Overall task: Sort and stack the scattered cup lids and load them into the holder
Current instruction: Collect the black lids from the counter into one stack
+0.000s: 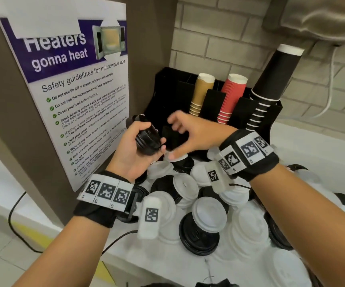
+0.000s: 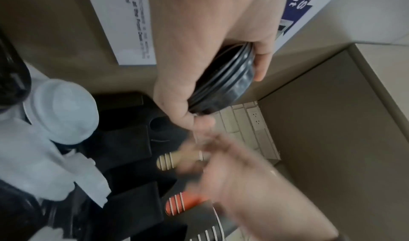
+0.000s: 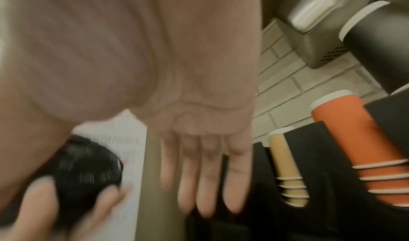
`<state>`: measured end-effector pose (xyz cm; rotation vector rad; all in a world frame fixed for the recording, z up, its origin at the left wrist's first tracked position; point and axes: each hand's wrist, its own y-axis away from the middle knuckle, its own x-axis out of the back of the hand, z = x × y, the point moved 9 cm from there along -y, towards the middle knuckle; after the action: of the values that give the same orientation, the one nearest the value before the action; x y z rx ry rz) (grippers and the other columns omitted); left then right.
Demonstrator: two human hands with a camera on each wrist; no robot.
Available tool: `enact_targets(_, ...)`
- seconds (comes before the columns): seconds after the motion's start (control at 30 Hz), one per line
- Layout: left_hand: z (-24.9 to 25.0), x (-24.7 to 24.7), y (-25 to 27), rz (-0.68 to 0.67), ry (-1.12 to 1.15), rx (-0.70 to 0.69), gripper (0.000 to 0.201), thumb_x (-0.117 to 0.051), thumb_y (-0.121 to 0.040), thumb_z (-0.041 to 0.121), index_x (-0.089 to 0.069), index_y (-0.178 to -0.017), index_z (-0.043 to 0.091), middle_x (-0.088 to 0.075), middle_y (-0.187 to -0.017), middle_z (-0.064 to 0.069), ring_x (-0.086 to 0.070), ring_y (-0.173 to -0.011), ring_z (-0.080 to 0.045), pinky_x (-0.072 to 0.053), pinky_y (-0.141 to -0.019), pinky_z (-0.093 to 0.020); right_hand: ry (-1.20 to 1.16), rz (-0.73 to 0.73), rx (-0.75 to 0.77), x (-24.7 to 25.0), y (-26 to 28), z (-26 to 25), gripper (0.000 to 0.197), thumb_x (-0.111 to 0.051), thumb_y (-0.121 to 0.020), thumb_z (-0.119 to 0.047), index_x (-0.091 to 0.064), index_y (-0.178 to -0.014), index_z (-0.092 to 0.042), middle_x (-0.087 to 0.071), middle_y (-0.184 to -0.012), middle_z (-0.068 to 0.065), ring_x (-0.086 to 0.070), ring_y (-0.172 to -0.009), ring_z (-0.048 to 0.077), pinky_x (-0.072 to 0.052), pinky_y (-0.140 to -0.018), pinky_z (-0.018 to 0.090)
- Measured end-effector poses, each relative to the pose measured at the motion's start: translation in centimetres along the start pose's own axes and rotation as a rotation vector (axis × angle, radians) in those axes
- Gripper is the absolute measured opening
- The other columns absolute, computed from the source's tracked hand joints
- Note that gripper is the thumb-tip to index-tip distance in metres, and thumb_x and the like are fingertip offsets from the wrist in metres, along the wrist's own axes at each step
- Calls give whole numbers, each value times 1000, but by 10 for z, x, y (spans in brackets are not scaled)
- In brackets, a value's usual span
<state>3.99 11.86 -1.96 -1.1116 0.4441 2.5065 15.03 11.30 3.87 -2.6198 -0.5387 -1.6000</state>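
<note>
My left hand (image 1: pixel 140 141) grips a short stack of black lids (image 1: pixel 146 137) on edge, above the front left of the black holder (image 1: pixel 167 83). The same stack of black lids (image 2: pixel 223 85) fills the left wrist view, thumb and fingers curled round its rim. My right hand (image 1: pixel 180 129) hovers just right of the stack with fingers spread and holds nothing; the right wrist view shows its fingers (image 3: pixel 208 180) straight, blurred. Scattered white lids (image 1: pixel 209 214) and black lids (image 1: pixel 198 237) cover the counter below both wrists.
The holder carries sleeves of tan cups (image 1: pixel 200 94), red cups (image 1: pixel 231 98) and black cups (image 1: pixel 271 85). A brown panel with a microwave safety poster (image 1: pixel 74 90) stands at the left. A brick wall (image 1: pixel 219 38) runs behind. A cable (image 1: pixel 16 210) hangs at the lower left.
</note>
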Motion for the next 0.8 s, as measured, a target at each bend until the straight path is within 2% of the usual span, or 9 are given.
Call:
enact_targets(0.07,5,1,2,4,-28,-27,26,-56,-87,22,-70,-66,18,-55,-89,-8,-54,-91,-28,-48,-66,-29,258,-224,-136,-32,8,24,89,-86,-61,-48,-43,-133,-18,-51,-126,-2,-51,-108,14,-48,-83,23)
enact_targets(0.13,9,-4,4,-25,-41,-49,24,-60,-80,23,-70,-57,22,-55,-88,-7,-54,-88,-26,-48,-66,-28,381,-402,-214,-66,17,41,94,-85,-60,-51,-39,-136,-19,-50,-128,-2,-49,-104,12,-47,-82,23)
enact_targets(0.2,12,-8,5,-48,-59,-69,16,-63,-72,25,-70,-57,23,-55,-87,-6,-56,-86,-24,-51,-65,-27,381,-421,-220,-87,19,47,96,-85,-59,-51,-35,-135,-22,-51,-121,-2,-48,-98,12,-50,-82,28)
enact_targets(0.27,12,-9,5,-57,-82,-76,18,-63,-76,23,-70,-59,23,-56,-85,-6,-57,-84,-23,-52,-65,-27,373,-383,-190,-96,17,47,91,-86,-59,-47,-33,-130,-24,-53,-105,0,-51,-83,11,-48,-66,26)
enact_targets(0.33,11,-7,4,-53,-92,-72,19,-61,-80,22,-70,-63,20,-58,-83,-6,-59,-83,-23,-53,-66,-27,398,-362,-174,-95,16,50,85,-84,-62,-42,-32,-127,-24,-54,-101,1,-51,-80,13,-40,-57,24)
enact_targets(0.4,11,-7,5,-48,-96,-72,10,-64,-76,24,-68,-69,17,-60,-82,-6,-60,-83,-24,-54,-66,-28,466,-323,-193,-80,14,54,82,-82,-64,-40,-33,-127,-25,-53,-107,2,-50,-94,18,-37,-64,26)
enact_targets(0.53,11,-7,4,-38,-108,-73,16,-65,-71,25,-60,-81,15,-59,-84,-6,-60,-85,-23,-53,-65,-27,716,-218,-237,-44,13,56,99,-83,-60,-51,-26,-139,-30,-39,-129,3,-34,-122,26,-33,-98,42)
enact_targets(0.67,13,-10,3,-56,-111,-80,10,-59,-84,23,-65,-78,18,-59,-83,-5,-60,-83,-22,-52,-65,-27,607,-335,-3,-77,9,15,94,-82,-63,-50,-29,-140,-44,-31,-135,2,-29,-122,24,-32,-102,43)
enact_targets(0.8,13,-15,4,-78,-112,-80,16,-62,-78,24,-71,-65,22,-60,-83,-6,-60,-81,-23,-51,-67,-29,781,-451,64,-115,1,-5,92,-81,-65,-49,-29,-142,-46,-30,-134,6,-27,-125,29,-32,-104,48)
